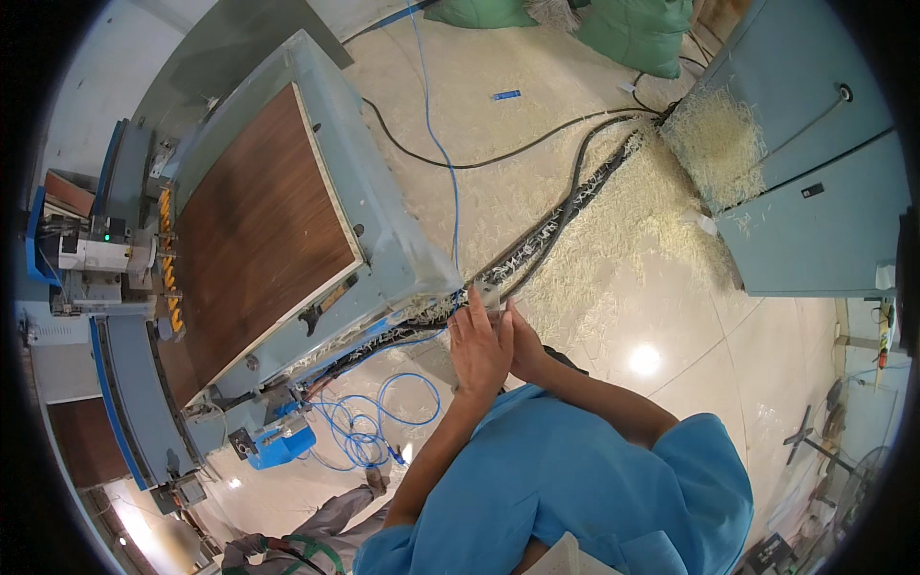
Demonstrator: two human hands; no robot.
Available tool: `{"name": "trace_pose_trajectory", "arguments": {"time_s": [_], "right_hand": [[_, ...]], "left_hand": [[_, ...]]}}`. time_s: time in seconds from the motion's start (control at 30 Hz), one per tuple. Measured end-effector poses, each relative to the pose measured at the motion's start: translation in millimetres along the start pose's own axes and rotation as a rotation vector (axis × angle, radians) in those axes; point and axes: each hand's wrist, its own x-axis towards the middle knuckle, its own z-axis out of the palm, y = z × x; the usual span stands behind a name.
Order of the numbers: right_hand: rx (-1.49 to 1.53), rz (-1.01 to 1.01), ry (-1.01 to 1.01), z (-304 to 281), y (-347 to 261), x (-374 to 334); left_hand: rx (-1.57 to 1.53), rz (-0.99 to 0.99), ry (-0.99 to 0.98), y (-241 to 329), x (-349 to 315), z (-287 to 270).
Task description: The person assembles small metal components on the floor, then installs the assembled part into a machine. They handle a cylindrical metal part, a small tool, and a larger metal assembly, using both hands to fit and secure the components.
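Note:
My left hand (482, 355) is in front of my body near the machine's front corner, its fingers stretched out. Right beside it is my right hand (526, 347), the two touching or nearly so; most of the right hand's fingers are hidden. A small greyish, translucent patch (490, 293) shows by the fingertips; what it is and whether either hand holds it cannot be made out. Close to my hands is the corner of a pale blue machine table (422, 261), bearing a large brown wood-grain panel (268, 230). A thin blue hose (443, 153) runs past that corner.
Pale shavings (613, 230) cover the floor around thick black cables (546, 230). Blue-grey cabinets (815, 230) stand at right, green sacks (637, 34) at the back. Coiled blue hose (359, 426) lies at lower left, near another person (321, 527). A machine head (105, 254) stands far left.

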Motion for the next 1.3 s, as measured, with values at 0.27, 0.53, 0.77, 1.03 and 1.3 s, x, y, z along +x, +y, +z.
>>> {"name": "trace_pose_trajectory", "arguments": {"time_s": [0.27,0.53,0.77,1.03,1.3], "right_hand": [[0.25,-0.237,0.564,-42.4,-22.0,-0.7],[-0.291,-0.282,0.799,-70.6,-95.6,-59.4],[-0.278,-0.135,0.138,39.9,-76.6,-27.6],[-0.328,0.292,-0.07,127.7,55.9,53.0],[-0.359,0.725,-0.058,161.2,246.1,96.5]], "left_hand": [[-0.195,0.043,-0.067,-35.4,4.5,28.4],[-1.399,-0.482,-0.319,40.7,262.5,-7.0],[-1.3,0.062,-0.084,-35.1,123.8,-26.9],[-0.622,-0.299,0.162,-182.8,-96.3,-85.2],[-0.241,-0.279,0.549,-284.1,-209.1,-123.3]]}}
